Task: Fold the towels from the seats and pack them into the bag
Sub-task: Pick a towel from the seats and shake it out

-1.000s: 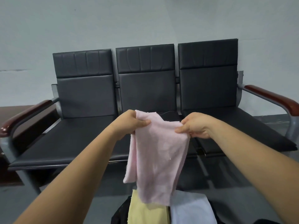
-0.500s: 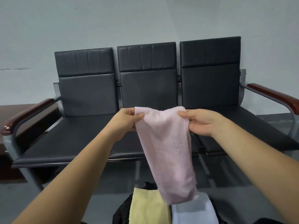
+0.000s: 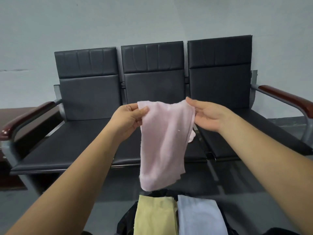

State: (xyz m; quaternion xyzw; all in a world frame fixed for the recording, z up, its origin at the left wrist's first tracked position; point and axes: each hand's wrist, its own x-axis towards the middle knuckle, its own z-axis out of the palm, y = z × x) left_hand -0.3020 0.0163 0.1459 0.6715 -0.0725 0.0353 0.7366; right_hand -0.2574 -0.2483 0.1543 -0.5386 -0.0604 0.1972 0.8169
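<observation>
Both forearms are extended forward from the near edge of the head view, meeting in front of the middle of the three black seats (image 3: 81, 136). A pink towel (image 3: 164, 141) is held up in the air between the two hands, well above the floor (image 3: 17, 204).

The left hand (image 3: 129, 117) is turned with its back partly towards the camera. The towel's upper left corner is pinched between its thumb and its curled fingers (image 3: 133, 107).

The right hand (image 3: 209, 116) is held palm inwards and slightly higher. Its fingers (image 3: 191, 101) are kept nearly straight, and the towel's upper right corner is held at their tips. The exact grip there is partly hidden by the cloth.

The top edge of the towel sags a little between the hands. The rest is left hanging in a doubled, narrowing length, with its lower end just above a black bag (image 3: 126, 221) at the near bottom of the view.

Two folded towels are seen lying side by side on the open bag: a yellow towel (image 3: 155, 216) on the left and a pale blue towel (image 3: 199, 217) on the right, edges touching.

The row of seats is flanked by a brown armrest on the left (image 3: 25, 119) and another on the right (image 3: 286, 99), and it is backed by a grey wall (image 3: 152, 17).
</observation>
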